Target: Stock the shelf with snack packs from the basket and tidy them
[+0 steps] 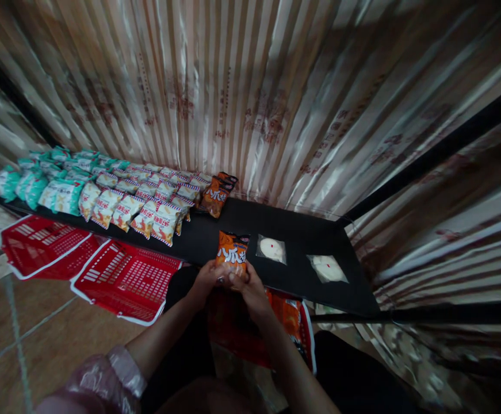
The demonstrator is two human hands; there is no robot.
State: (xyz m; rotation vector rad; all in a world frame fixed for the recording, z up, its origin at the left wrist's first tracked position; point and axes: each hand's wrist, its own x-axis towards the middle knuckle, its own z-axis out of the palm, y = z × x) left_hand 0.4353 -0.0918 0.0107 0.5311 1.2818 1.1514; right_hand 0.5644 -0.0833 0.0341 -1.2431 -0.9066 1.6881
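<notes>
Both my hands grip one orange snack bag (232, 248), held upright at the front edge of the black shelf (250, 221). My left hand (207, 280) has its lower left side, and my right hand (247, 286) its lower right side, with the thumbs on the front. Farther back, a few matching orange bags (214, 196) stand at the end of the row of white snack bags (164, 219). To the right of my hands, two flat clear packets with white contents lie on the shelf, a round one (271, 249) and another (328, 268).
Teal-and-white bags (62, 195) fill the shelf's left end. Two red baskets (132, 279) sit below on the tiled floor. Between my legs, another red basket (309, 339) contains orange bags (291, 316). A striped curtain (233, 86) hangs behind, and a black frame bar (440, 146) slants at right.
</notes>
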